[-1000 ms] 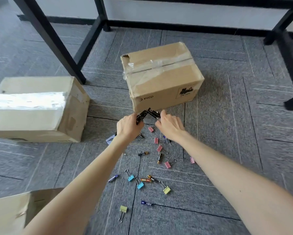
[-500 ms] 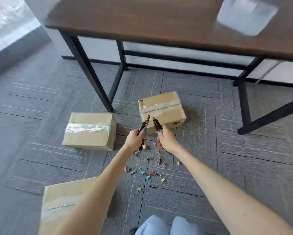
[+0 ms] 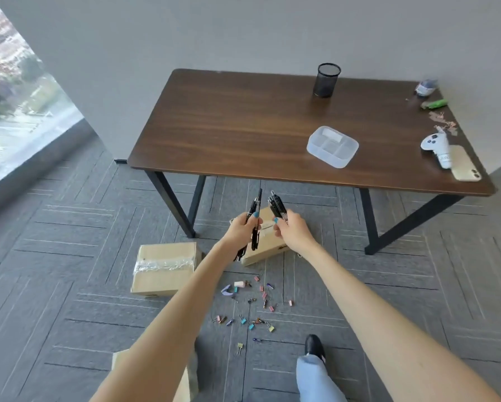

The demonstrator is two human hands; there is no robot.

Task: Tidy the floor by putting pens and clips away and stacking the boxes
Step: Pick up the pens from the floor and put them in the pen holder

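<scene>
Standing on the grey carpet floor [image 3: 69,256], the person faces a brown table [image 3: 243,126]. Three cardboard boxes lie unstacked: a left box [image 3: 163,268], a middle box [image 3: 268,246] partly hidden behind the hands, and a near box [image 3: 189,384] mostly covered by the left arm. On the table a black mesh cup [image 3: 326,80] stands far back, and a clear tray [image 3: 332,146] lies nearer. The left hand [image 3: 240,232] grips a bundle of black pens [image 3: 255,211], and the right hand [image 3: 294,232] grips a second bundle [image 3: 277,206]. Small coloured clips [image 3: 252,320] are scattered on the floor in front of the shoe [image 3: 314,346].

A pen can probably slip from a bundle, because the pens fan out unevenly and the cup needs a long reach over the near edge. A step forward may land on the clips or hit the middle box. Broad bare wood lies between the edge and the cup, and the table legs stand well apart.
</scene>
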